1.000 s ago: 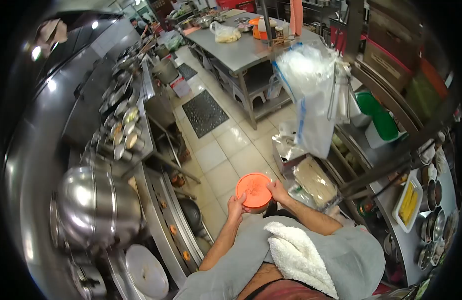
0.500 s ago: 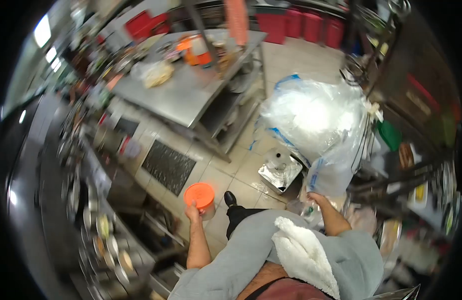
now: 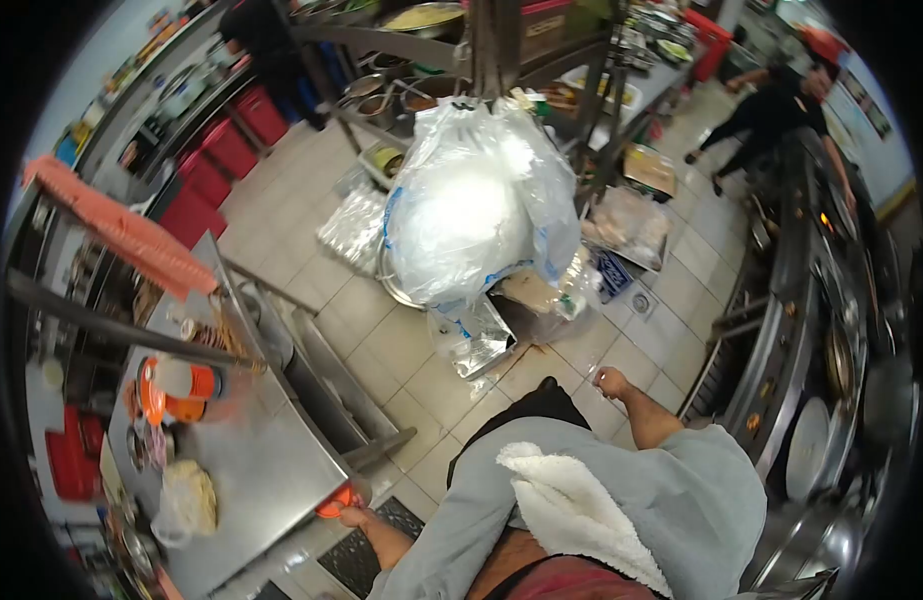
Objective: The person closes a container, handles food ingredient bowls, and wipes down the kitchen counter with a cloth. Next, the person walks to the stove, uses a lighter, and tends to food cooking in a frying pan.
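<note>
While the steel table fills near left, we see the orange tub by its right corner: probably light, stiff, smooth; grip around the rim. Left hand has fingers on it; right hand's curl, tightness we can't tell.

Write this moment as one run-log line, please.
left hand: gripping orange tub near table corner | right hand: nothing seen in it | towel: over grey shirt | bags: hanging ahead
</note>
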The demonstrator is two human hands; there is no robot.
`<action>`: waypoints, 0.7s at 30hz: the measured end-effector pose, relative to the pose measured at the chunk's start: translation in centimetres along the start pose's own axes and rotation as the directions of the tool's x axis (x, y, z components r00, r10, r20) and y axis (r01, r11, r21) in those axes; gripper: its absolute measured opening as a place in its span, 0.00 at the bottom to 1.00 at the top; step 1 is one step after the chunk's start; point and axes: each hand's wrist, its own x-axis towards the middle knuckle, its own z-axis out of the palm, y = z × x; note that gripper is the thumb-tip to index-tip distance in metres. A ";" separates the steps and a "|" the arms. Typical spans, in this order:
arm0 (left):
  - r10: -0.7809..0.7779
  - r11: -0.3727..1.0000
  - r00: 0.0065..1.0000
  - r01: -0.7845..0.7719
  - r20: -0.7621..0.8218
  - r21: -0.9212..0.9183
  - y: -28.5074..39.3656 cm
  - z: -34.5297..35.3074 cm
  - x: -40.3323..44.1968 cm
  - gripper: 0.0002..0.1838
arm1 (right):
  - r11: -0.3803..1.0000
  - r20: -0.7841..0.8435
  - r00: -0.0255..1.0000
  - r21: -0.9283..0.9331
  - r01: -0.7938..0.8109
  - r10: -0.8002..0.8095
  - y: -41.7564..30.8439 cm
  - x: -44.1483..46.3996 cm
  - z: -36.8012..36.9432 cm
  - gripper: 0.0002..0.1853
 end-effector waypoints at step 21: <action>-0.164 0.984 0.975 0.151 0.152 0.095 -7.5 7.3 8.4 0.37 | 0.996 -0.232 0.969 0.050 -0.075 0.084 7.9 -12.7 -2.1 0.11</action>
